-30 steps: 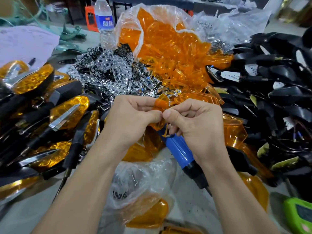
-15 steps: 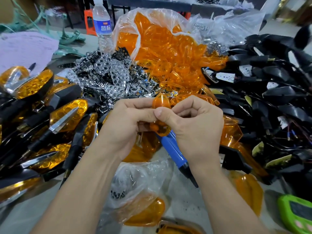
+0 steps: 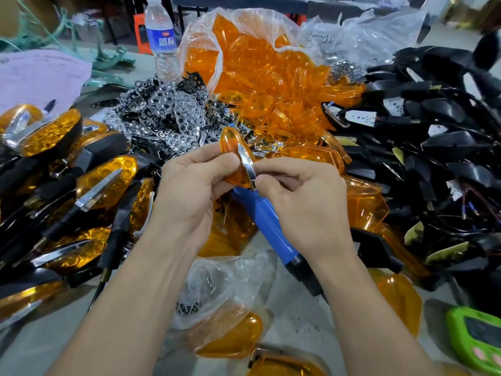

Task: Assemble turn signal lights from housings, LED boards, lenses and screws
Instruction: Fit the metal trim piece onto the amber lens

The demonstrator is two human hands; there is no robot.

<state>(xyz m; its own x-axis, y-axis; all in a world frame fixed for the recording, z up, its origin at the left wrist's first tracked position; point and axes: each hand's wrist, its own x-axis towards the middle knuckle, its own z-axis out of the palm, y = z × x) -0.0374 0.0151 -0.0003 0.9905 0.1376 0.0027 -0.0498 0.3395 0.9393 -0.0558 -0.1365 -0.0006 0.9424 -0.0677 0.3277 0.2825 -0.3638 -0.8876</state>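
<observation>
Both hands meet over the middle of the table. My left hand (image 3: 189, 185) grips an orange lens (image 3: 230, 147), held upright on its edge. A chrome trim strip (image 3: 247, 165) lies along the lens. My right hand (image 3: 301, 196) pinches the strip's lower end against the lens. Under my right hand lies a blue-handled screwdriver (image 3: 267, 221). A bag of orange lenses (image 3: 260, 63) stands behind, chrome reflector boards (image 3: 168, 109) are heaped to its left, and black housings (image 3: 433, 147) are piled on the right.
Finished lights with orange lenses (image 3: 103, 183) are stacked on the left. A clear bag of screws (image 3: 217, 289) lies near the front, with loose lenses (image 3: 230, 337) beside it. A water bottle (image 3: 160, 36) stands at the back. A green device (image 3: 477, 340) sits at the front right.
The lens has risen and turned upright between my hands, and the chrome strip now shows along its face. My right thumb and fingers shifted down to the strip's lower end.
</observation>
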